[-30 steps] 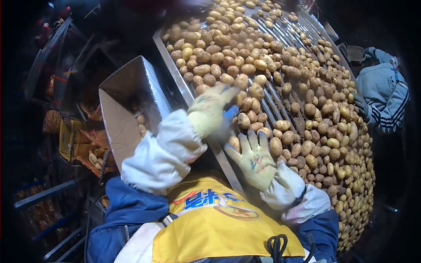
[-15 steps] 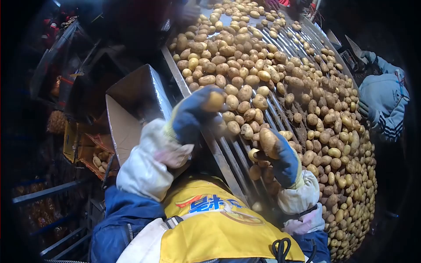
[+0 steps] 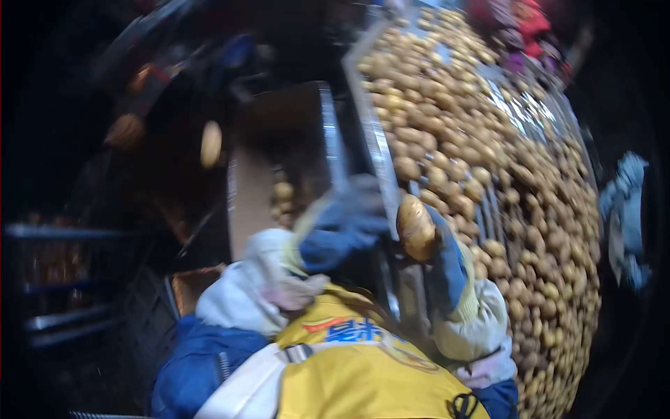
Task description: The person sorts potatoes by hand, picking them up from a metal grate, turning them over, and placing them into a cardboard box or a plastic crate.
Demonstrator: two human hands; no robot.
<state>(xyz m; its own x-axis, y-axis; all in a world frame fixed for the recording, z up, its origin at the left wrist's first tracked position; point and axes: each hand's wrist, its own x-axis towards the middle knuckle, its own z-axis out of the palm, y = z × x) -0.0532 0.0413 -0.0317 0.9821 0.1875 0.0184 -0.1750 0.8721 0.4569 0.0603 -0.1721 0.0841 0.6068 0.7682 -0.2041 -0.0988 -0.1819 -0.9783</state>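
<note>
My right hand (image 3: 443, 255), in a blue and cream glove, grips a large potato (image 3: 417, 227) above the near edge of the sorting table. My left hand (image 3: 342, 227), gloved alike and blurred, is between the cardboard box and the table edge. Its fingers look stretched out, and no potato shows in them. A single pale potato (image 3: 211, 144), smeared by motion, appears to be in mid-air left of the cardboard box (image 3: 244, 202). Inside that box lie several potatoes (image 3: 282, 192). Many loose potatoes (image 3: 530, 223) cover the table to my right.
A metal rim (image 3: 373, 133) borders the table, with roller bars (image 3: 488, 209) showing between potatoes. A dark crate (image 3: 150, 300) and metal rails (image 3: 70, 325) stand at left. One person in pale blue (image 3: 624, 216) is at the right; another in red (image 3: 534, 28) is at the far end.
My view has swung left. The potato in my left hand has left it, and one is now in the air at left. My right hand still holds its potato, now closer to the table edge.
</note>
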